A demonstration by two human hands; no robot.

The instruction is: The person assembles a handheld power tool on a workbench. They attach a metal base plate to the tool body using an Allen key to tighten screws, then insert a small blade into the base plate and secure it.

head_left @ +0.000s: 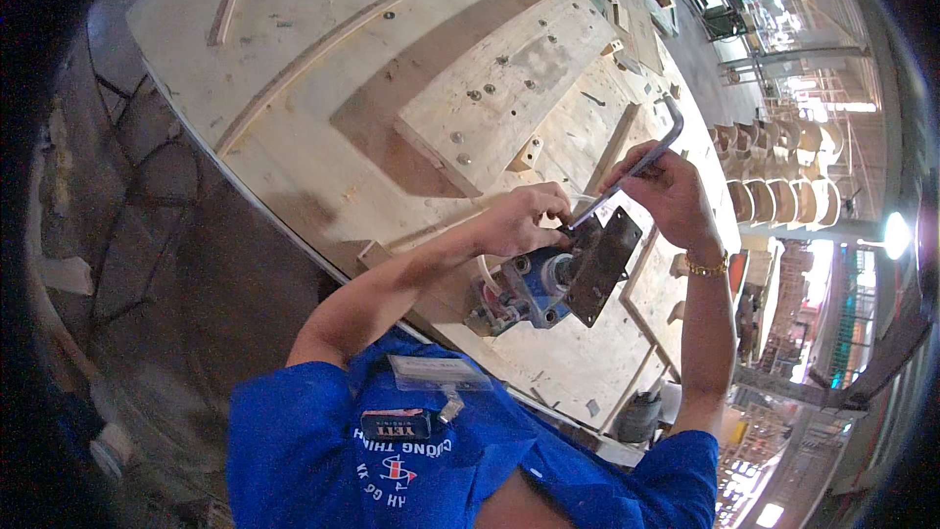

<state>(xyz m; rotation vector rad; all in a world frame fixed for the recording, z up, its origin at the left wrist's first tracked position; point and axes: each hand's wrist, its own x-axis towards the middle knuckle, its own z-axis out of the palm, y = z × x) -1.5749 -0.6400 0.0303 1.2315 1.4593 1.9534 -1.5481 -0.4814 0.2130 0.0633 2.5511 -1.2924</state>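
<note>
While my right hand (pixel 671 198) is clenched around the long arm of the bent grey steel hex key (pixel 641 165), its short end sits at the top edge of the dark flat metal base plate (pixel 599 264) of the blue-bodied power tool (pixel 537 286), which lies on its side on the pale plywood jig table (pixel 323 137). My left hand (pixel 524 220) pinches at the same spot, fingertips closed on the plate edge or the key tip; I cannot tell which. To do this well, I would keep the key seated square and deep in the screw head, steady the tool body so it cannot roll, and turn in short, even pulls rather than one hard wrench, since a slip looks likely to round the socket. Hidden from me: the screw itself, covered by my left fingers, and the cutter side of the tool. Fisheye bending blurs the small fittings on the raised plywood block (pixel 509 78) beyond.
</note>
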